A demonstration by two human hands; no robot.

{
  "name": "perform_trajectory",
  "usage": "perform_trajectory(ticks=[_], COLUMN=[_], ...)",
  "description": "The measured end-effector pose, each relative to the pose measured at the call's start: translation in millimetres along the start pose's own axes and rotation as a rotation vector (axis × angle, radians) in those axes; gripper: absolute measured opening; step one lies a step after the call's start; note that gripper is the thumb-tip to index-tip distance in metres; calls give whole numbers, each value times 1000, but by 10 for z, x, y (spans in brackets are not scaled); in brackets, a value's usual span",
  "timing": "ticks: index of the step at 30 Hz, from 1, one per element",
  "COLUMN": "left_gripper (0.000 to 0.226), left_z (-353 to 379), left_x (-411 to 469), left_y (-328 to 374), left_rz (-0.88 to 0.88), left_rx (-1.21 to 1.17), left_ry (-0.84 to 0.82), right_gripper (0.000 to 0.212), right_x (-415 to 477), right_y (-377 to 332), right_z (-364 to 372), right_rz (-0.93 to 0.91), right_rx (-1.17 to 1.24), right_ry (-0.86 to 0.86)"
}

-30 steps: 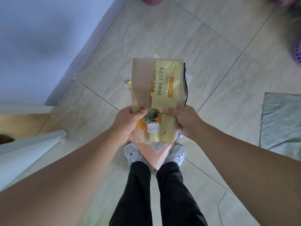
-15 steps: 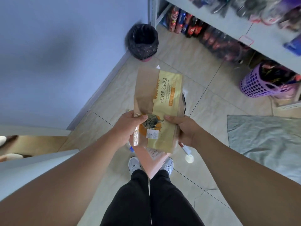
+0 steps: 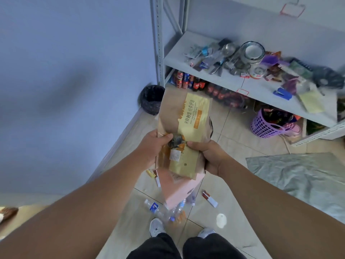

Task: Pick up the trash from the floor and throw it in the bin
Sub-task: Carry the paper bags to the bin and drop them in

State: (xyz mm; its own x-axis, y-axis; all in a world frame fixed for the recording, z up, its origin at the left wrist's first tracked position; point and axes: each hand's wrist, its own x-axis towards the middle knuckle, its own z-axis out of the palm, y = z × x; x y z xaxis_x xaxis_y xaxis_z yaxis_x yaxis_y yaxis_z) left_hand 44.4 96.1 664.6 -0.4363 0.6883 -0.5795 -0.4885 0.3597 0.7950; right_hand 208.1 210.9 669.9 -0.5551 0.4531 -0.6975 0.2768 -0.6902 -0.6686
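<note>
I hold a tan and yellow paper package upright in front of me, with a pink flat package behind and below it. My left hand grips the left edge and my right hand grips the right edge. The black mesh bin stands in the corner by the blue wall, ahead and partly hidden by the package top. On the floor below lie a crushed clear plastic bottle, a red and white wrapper, a white round scrap and a small yellow wrapper.
A grey metal shelf with cluttered small items stands ahead right, with soda bottles under it. A purple basket sits on the floor beneath it. A grey sheet covers the floor at right. My shoes are below.
My view has tilted up: the bin, shelf and basket now show fully. The packages stay held in both hands, and floor litter has come into view under them.
</note>
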Motion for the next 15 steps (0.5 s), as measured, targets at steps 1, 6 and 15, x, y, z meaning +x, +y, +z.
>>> perform_trajectory(ticks=[1, 6, 15], left_gripper=[26, 22, 24], left_z=[44, 382, 1817], left_x=[3, 83, 580], left_y=[60, 247, 208], left_rz=[25, 101, 114], left_rx=[16, 90, 179], left_ry=[-1, 16, 151], right_gripper=[31, 27, 26], right_x=[-15, 2, 370], right_y=[-78, -413, -1016], right_z=[-24, -356, -1770], right_rz=[-29, -116, -97], right_rx=[-15, -59, -71], right_ry=[19, 50, -71])
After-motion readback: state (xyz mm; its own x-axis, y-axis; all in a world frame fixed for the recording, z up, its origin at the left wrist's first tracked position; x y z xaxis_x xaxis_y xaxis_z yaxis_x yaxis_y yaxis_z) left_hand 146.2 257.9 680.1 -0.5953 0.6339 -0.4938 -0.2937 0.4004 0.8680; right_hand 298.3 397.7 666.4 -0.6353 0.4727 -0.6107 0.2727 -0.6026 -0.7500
